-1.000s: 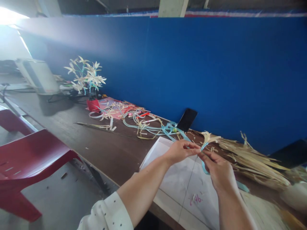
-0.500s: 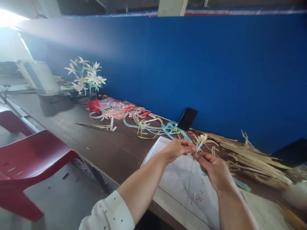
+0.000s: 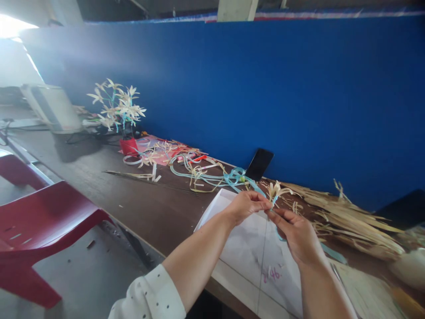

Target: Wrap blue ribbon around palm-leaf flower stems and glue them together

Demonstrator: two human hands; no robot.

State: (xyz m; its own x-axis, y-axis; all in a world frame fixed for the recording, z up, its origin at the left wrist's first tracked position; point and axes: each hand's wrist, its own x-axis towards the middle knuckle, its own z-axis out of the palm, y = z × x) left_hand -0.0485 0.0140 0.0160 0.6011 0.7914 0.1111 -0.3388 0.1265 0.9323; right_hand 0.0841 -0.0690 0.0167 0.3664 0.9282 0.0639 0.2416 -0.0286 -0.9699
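A pale dried-leaf flower (image 3: 275, 190) with blue ribbon round its stem stands upright between my hands. My left hand (image 3: 249, 206) pinches the base of the stem between thumb and fingers. My right hand (image 3: 292, 228) is closed just below and to the right, its fingertips at the same stem and the light blue ribbon, part of which hangs behind the fingers. Under both hands lies a white sheet (image 3: 242, 252) with pink handwriting. Exactly where the ribbon ends at the fingertips is hidden.
Dried leaf strips (image 3: 352, 217) lie at the right. A black phone (image 3: 260, 164) leans on the blue partition (image 3: 299, 97). Coiled blue ribbon (image 3: 235, 176) is behind the sheet. A red pot (image 3: 129, 146) holds similar flowers (image 3: 124, 106). A red chair (image 3: 49, 217) stands at the left.
The flower's petals have turned slightly and look more spread out. Both hands keep nearly the same place, with only small finger shifts.
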